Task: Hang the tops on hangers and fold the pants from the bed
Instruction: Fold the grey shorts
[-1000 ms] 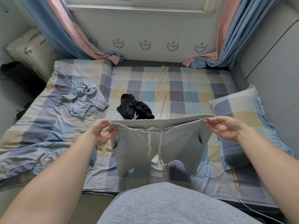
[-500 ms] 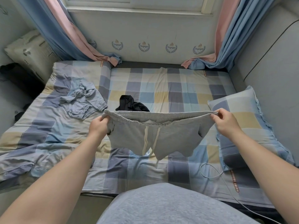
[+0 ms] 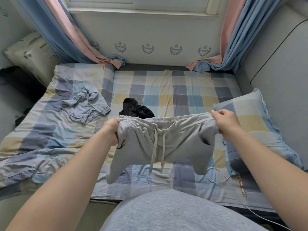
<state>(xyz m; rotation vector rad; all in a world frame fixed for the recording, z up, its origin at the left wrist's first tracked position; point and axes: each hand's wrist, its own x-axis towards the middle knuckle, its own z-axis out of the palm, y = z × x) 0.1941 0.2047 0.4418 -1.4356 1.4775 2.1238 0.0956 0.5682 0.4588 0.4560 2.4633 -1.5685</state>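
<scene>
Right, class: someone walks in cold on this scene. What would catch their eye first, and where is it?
The grey pants stand out first, stretched by the waistband between the left hand and right hand above the checked bed. Behind them a black garment lies mid-bed. A crumpled blue garment lies further left.

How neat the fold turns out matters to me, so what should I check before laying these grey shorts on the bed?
1. Left hand grips one waistband end: ok.
2. Right hand grips the other end: ok.
3. Grey shorts held taut: not ok, waistband sags in the middle.
4. Drawstring tucked away: not ok, it dangles.
5. Bed below free of clutter: not ok, a white cable lies below the right-hand leg.
</scene>
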